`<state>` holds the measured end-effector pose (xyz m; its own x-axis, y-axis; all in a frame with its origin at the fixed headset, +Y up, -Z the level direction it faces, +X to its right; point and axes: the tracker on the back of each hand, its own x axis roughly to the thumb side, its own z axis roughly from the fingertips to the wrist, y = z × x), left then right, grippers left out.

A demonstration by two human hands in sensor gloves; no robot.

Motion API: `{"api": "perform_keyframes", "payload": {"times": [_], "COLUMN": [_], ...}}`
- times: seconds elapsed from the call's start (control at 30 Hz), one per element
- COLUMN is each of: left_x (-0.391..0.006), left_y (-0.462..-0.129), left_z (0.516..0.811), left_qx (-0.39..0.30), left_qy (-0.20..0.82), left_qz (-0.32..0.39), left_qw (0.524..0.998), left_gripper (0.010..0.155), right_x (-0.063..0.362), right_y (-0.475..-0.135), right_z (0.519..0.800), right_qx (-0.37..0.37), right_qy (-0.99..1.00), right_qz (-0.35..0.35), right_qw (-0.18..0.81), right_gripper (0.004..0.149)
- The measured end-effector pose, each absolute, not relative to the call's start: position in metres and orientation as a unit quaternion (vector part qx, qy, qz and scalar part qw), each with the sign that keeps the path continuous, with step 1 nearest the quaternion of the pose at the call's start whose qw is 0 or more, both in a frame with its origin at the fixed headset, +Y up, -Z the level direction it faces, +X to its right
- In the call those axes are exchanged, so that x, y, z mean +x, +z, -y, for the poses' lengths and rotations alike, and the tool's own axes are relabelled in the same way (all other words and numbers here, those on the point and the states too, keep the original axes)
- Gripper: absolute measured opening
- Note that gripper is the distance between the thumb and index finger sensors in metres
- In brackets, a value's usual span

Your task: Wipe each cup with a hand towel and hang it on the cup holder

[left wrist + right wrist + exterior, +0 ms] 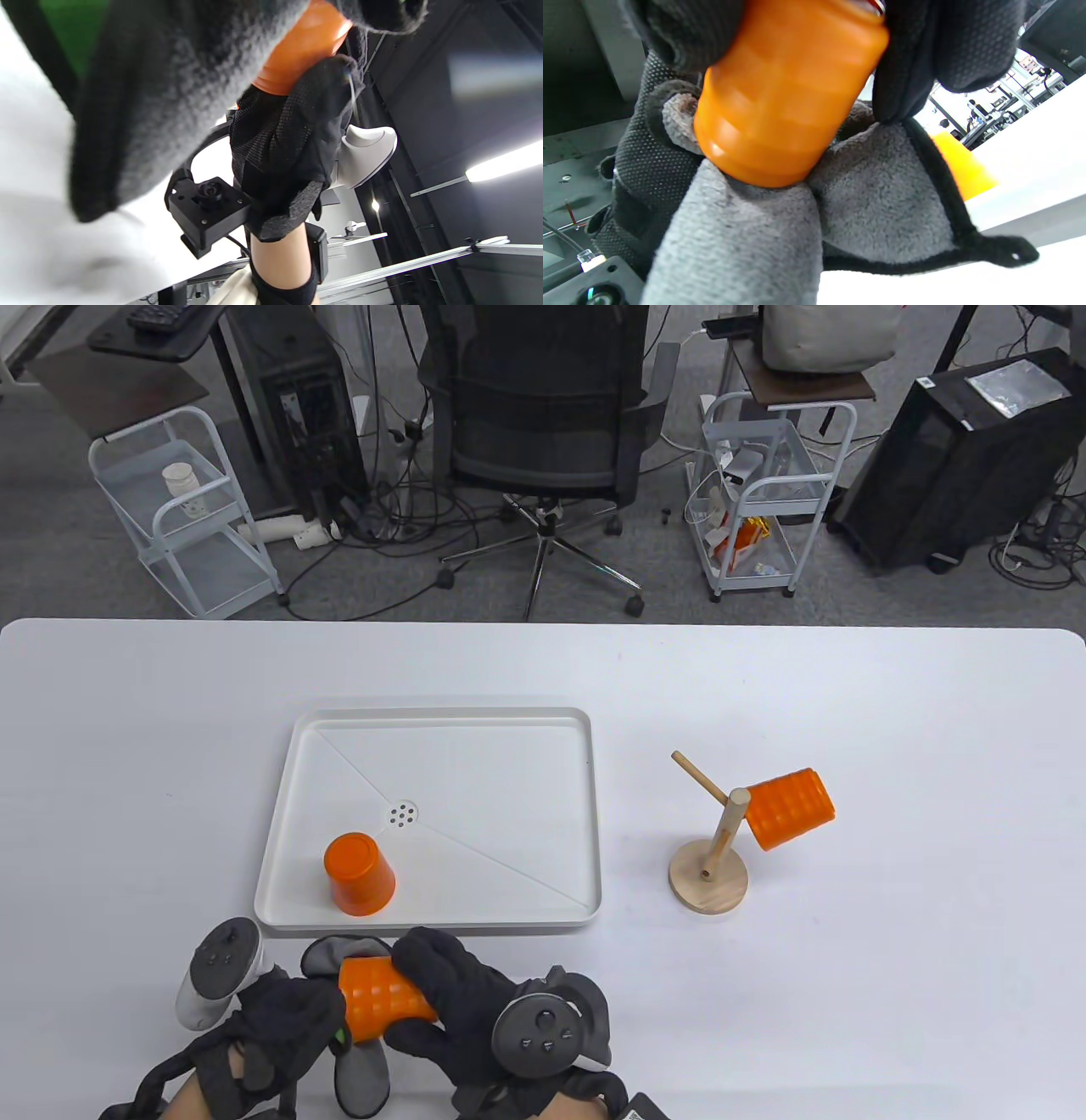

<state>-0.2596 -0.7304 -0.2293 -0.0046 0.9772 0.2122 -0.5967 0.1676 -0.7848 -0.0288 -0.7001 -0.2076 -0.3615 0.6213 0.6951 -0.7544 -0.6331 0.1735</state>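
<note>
On the white table (170,746), the tray (441,719) holds one upturned cup (359,874); another hangs on the cup holder (709,865). Near the front edge, the right hand (475,1010) grips a ridged cup (383,997) while the left hand (280,1022) clutches the grey towel (361,1077) against it. Slick plastic could slip from that bunched cloth.

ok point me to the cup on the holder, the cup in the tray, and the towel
cup on the holder (791,808), table view, ribbed side wall.
cup in the tray (359,872), table view, upturned base.
towel (882,195), right wrist view, grey pile under the held cup.
</note>
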Motion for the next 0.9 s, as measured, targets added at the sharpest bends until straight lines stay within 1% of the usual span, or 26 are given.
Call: {"api": "perform_keyframes", "payload": {"times": [0.17, 0.37, 0.63, 0.77, 0.9], "left_x": [-0.262, -0.272, -0.281, -0.289, -0.294], "left_y": [-0.232, -0.234, -0.235, -0.235, -0.235], "left_z": [0.732, 0.728, 0.724, 0.72, 0.717], "left_qx": [-0.251, -0.225, -0.188, -0.16, -0.141], "left_qy": [0.622, 0.65, 0.671, 0.675, 0.677], "left_qz": [0.38, 0.367, 0.352, 0.338, 0.333], "left_qw": [0.637, 0.627, 0.625, 0.635, 0.642], "left_gripper": [0.087, 0.092, 0.095, 0.095, 0.094], "right_x": [-0.026, -0.018, -0.006, -0.003, -0.005], "right_y": [-0.21, -0.216, -0.222, -0.225, -0.224], "right_z": [0.699, 0.697, 0.695, 0.696, 0.697], "right_qx": [0.375, 0.357, 0.332, 0.321, 0.328], "right_qy": [0.824, 0.824, 0.82, 0.818, 0.818], "right_qz": [0.105, 0.12, 0.129, 0.124, 0.12], "right_qw": [0.412, 0.424, 0.449, 0.461, 0.457], "right_gripper": [0.076, 0.076, 0.076, 0.075, 0.075]}}
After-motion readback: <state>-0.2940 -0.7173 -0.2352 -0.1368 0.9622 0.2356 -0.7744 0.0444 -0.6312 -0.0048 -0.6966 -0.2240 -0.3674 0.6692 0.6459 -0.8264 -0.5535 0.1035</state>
